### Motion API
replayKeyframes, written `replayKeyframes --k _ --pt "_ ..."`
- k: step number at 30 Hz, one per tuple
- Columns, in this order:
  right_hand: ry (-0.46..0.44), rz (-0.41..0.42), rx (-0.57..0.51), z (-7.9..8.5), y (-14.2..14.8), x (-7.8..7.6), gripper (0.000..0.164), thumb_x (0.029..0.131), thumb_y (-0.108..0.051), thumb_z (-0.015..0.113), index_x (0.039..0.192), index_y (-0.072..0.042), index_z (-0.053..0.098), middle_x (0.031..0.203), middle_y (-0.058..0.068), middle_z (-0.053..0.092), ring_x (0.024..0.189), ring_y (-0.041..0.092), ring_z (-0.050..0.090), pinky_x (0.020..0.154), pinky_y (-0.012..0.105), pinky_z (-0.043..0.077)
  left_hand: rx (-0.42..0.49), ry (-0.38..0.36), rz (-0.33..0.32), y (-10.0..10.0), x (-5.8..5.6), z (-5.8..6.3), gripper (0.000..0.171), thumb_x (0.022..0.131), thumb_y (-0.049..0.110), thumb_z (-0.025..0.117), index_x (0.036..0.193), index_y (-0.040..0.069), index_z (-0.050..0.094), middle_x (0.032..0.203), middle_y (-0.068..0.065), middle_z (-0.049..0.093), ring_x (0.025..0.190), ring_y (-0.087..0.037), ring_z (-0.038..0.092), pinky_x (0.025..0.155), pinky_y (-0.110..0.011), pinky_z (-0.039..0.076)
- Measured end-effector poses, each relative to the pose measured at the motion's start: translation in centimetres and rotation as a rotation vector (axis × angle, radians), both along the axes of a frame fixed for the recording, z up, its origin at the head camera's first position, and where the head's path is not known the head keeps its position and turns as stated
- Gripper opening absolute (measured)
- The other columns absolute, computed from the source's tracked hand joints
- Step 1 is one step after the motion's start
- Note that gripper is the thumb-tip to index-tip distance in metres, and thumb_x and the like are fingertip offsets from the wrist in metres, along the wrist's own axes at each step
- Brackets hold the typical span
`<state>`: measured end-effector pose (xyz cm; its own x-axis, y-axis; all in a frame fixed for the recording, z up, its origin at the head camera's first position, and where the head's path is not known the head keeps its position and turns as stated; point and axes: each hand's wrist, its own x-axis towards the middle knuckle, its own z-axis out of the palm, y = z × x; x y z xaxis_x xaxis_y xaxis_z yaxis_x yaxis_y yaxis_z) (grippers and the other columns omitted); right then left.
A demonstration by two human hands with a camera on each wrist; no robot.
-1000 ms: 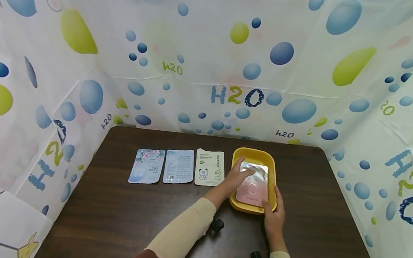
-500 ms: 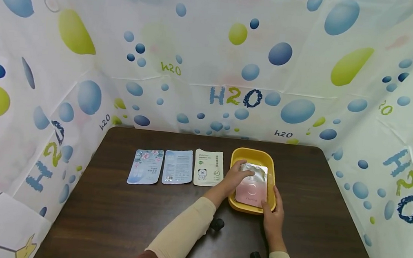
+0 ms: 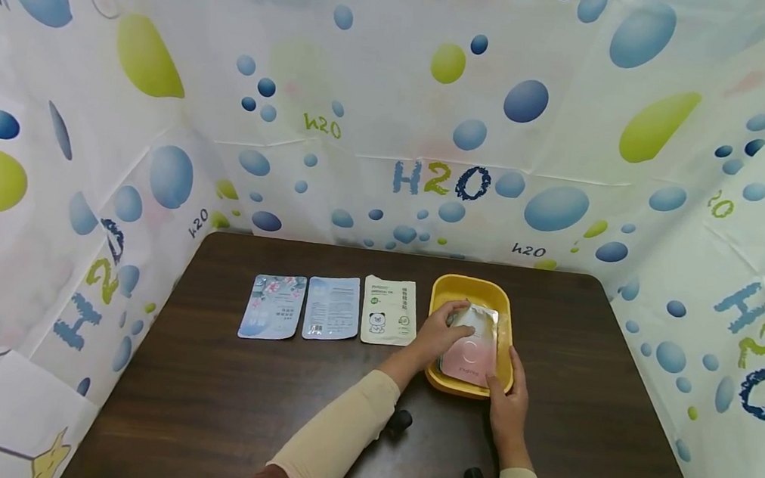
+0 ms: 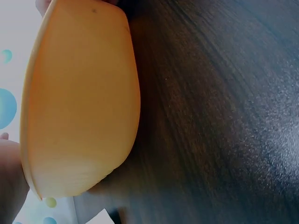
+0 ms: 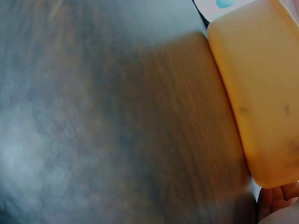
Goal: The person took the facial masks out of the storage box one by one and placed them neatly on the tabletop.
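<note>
A yellow plastic tray (image 3: 504,333) stands at the right of the table, holding a pink and silver face mask packet (image 3: 471,357). My left hand (image 3: 438,335) reaches in over the tray's left rim and pinches the packet at its upper left, thumb on the face and fingers at the edge. At the tray's lower right corner, my right hand (image 3: 509,398) grips the rim, thumb inside and fingers along the outer wall. The left wrist view shows the tray's outer wall (image 4: 84,102) with part of the left hand beside it. Fingers (image 5: 275,196) of the right hand appear under the tray wall in the right wrist view.
Left of the tray lie a floral blue packet (image 3: 272,307), a light blue packet (image 3: 331,309) and a pale green packet with a bear (image 3: 388,312), in a row on the dark wooden table (image 3: 218,399). A patterned curtain (image 3: 383,79) hangs behind and at both sides.
My left fingers have shifted slightly at the packet's upper left, and its upper part now looks tilted and catches the light differently. The right hand and tray stay in place.
</note>
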<state>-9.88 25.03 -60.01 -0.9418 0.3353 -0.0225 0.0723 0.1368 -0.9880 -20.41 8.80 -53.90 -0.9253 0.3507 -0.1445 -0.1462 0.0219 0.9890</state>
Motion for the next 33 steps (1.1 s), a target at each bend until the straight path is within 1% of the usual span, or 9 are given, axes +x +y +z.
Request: replayKeyframes --k 2,7,12,15,20,23,27,30,33 --pt "-0.005 0.000 0.002 0.0 0.0 0.0 0.065 0.104 -0.016 0.056 0.162 -0.025 0.029 0.169 0.004 0.028 0.151 0.025 0.034 0.102 -0.001 0.033 -0.051 0.019 -0.005 0.0 0.1 0.0 0.053 0.097 0.021 0.068 0.147 0.013 0.053 0.156 -0.011 0.048 0.144 -0.033 0.045 0.120 -0.053 0.037" --pt "-0.034 0.001 0.011 0.3 0.0 0.0 0.066 0.104 -0.015 0.056 0.163 -0.024 0.028 0.169 0.004 0.027 0.153 0.026 0.031 0.103 -0.001 0.032 -0.077 0.047 -0.011 -0.1 0.3 0.0 0.054 0.096 0.022 0.068 0.147 0.013 0.053 0.156 -0.010 0.049 0.142 -0.034 0.048 0.117 -0.053 0.040" --pt "-0.044 0.014 -0.012 1.9 -0.4 0.4 0.066 0.103 -0.010 0.055 0.163 -0.017 0.027 0.169 0.009 0.026 0.154 0.031 0.029 0.106 0.002 0.032 -0.081 0.068 -0.016 -0.1 0.4 0.1 0.053 0.097 0.020 0.066 0.148 0.012 0.052 0.155 -0.012 0.050 0.145 -0.033 0.045 0.120 -0.053 0.037" --pt "-0.049 0.021 -0.010 3.0 -0.7 0.7 0.066 0.103 -0.009 0.054 0.163 -0.014 0.027 0.169 0.011 0.025 0.154 0.031 0.029 0.107 0.002 0.032 -0.053 0.070 -0.016 0.0 0.3 0.0 0.052 0.098 0.017 0.065 0.147 0.009 0.052 0.154 -0.012 0.051 0.144 -0.033 0.046 0.119 -0.051 0.038" --pt "-0.054 0.022 -0.014 3.5 -0.8 0.9 0.065 0.103 -0.009 0.054 0.163 -0.014 0.027 0.169 0.009 0.027 0.152 0.027 0.031 0.103 0.000 0.033 0.034 0.047 -0.028 0.2 0.0 -0.1 0.051 0.097 0.012 0.065 0.146 0.005 0.053 0.159 -0.011 0.044 0.143 -0.037 0.048 0.115 -0.051 0.043" --pt "-0.042 0.022 -0.017 3.4 -0.8 0.9 0.065 0.103 -0.009 0.054 0.162 -0.013 0.027 0.168 0.011 0.028 0.150 0.029 0.033 0.101 0.000 0.034 -0.005 0.040 -0.052 0.1 -0.1 0.0 0.054 0.096 0.016 0.067 0.148 0.009 0.054 0.166 -0.009 0.035 0.149 -0.035 0.040 0.120 -0.051 0.037" --pt "-0.034 0.022 -0.020 3.2 -0.8 0.9 0.065 0.103 -0.009 0.055 0.162 -0.013 0.027 0.167 0.012 0.029 0.149 0.029 0.035 0.098 -0.001 0.035 -0.060 0.056 -0.111 -0.1 -0.3 0.3 0.056 0.097 0.019 0.067 0.150 0.010 0.053 0.166 -0.007 0.036 0.153 -0.030 0.034 0.125 -0.049 0.030" --pt "-0.028 0.019 -0.019 3.1 -0.8 0.9 0.065 0.103 -0.010 0.055 0.162 -0.013 0.028 0.167 0.011 0.030 0.148 0.028 0.036 0.099 -0.001 0.035 -0.082 0.072 -0.144 -0.2 -0.4 0.6 0.054 0.097 0.020 0.066 0.149 0.010 0.053 0.160 -0.007 0.044 0.150 -0.029 0.039 0.124 -0.048 0.033" --pt "-0.018 0.019 -0.009 3.0 -0.8 0.8 0.064 0.103 -0.010 0.056 0.162 -0.013 0.029 0.167 0.011 0.031 0.147 0.028 0.038 0.100 0.000 0.036 -0.105 0.079 -0.153 -0.4 -0.4 0.8 0.052 0.098 0.022 0.066 0.148 0.011 0.055 0.155 -0.010 0.044 0.146 -0.031 0.042 0.121 -0.048 0.037"
